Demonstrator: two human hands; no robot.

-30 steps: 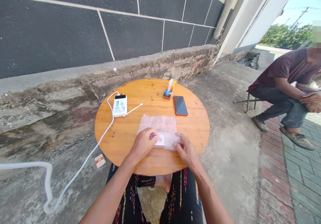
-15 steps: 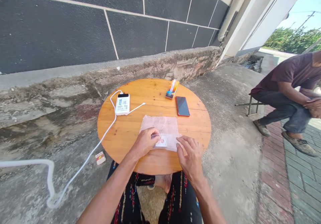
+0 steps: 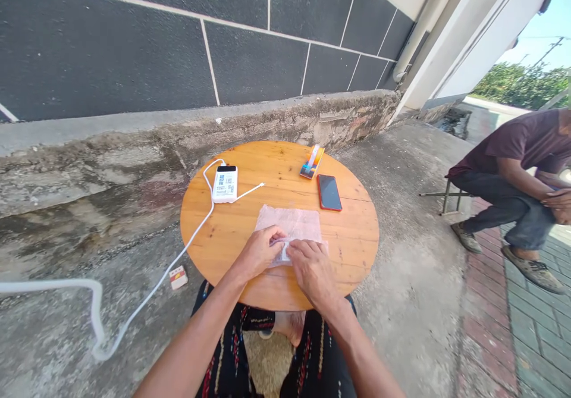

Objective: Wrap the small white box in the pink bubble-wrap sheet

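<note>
A sheet of translucent, pinkish bubble wrap lies on the round wooden table. On its near part sits a small, flat white item, mostly covered by my fingers; its kind cannot be made out. My left hand is closed at the item's left side, pinching a folded edge of the wrap between thumb and fingers. From the right, my right hand reaches over the item, fingers bent together and pressing on the wrap; the fingertips of both hands nearly meet.
A white power bank with a white cable lies at the table's left. At the back right are a tape dispenser and a red-edged phone. A small box lies on the ground. Another person sits at right.
My right hand has moved left from the wrap's right edge onto the white item, now covering much of it. My left hand keeps its pinch. The view has shifted slightly.
</note>
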